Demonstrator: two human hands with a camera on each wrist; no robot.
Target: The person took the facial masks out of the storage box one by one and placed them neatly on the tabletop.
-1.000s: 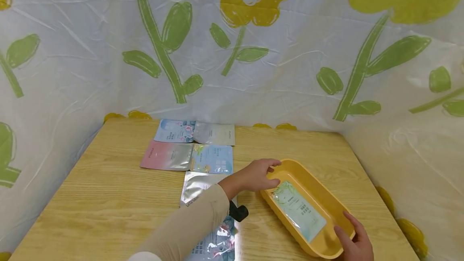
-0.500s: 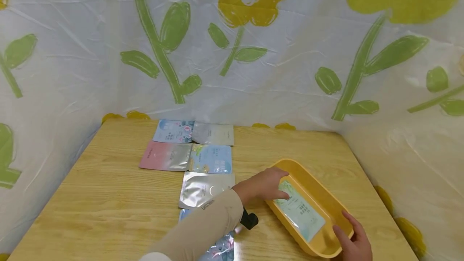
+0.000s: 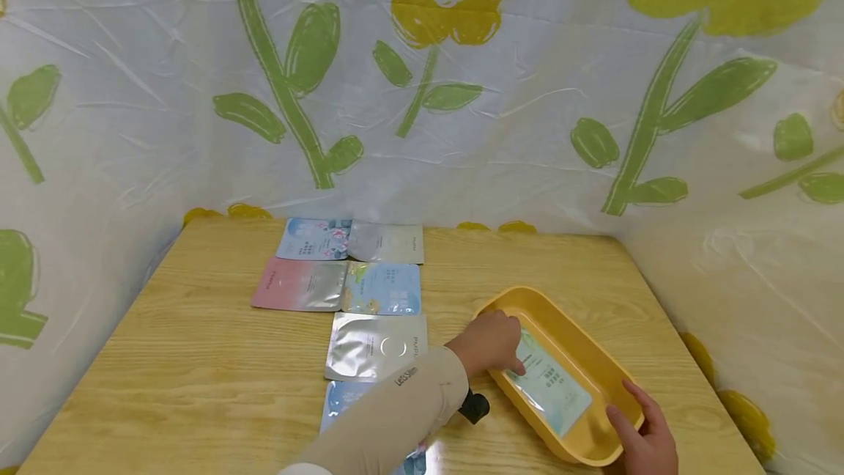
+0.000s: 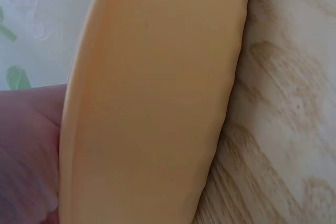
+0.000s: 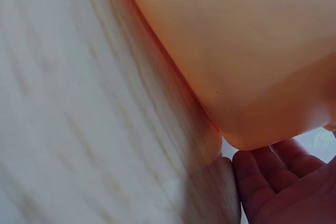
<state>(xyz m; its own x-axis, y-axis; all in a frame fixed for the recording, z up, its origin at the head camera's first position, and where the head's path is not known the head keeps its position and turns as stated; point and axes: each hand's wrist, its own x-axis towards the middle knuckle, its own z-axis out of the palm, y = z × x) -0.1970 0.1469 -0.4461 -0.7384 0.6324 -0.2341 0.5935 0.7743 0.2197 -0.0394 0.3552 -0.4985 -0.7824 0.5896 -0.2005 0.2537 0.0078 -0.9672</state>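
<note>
A yellow plastic tray sits slantwise on the table's right half. Inside it lies a pale green sachet with printed leaves and text. My left hand reaches over the tray's left wall, its thumb at the sachet's upper left edge. The other fingers point down into the tray and are hidden, so any pinch cannot be made out. My right hand grips the tray's near right corner, thumb inside and fingers outside. In the right wrist view, its fingers lie at the tray's lower edge.
Left of the tray, several flat sachets lie in rows: a blue floral one, a pink-silver one, a light blue one and a silver one. My left sleeve partly covers another blue sachet. A flowered curtain encloses the wooden table.
My left hand has moved from the tray's far left rim down and inward to the sachet, its fingers bending downward. The right hand and the tray stay nearly in place.
</note>
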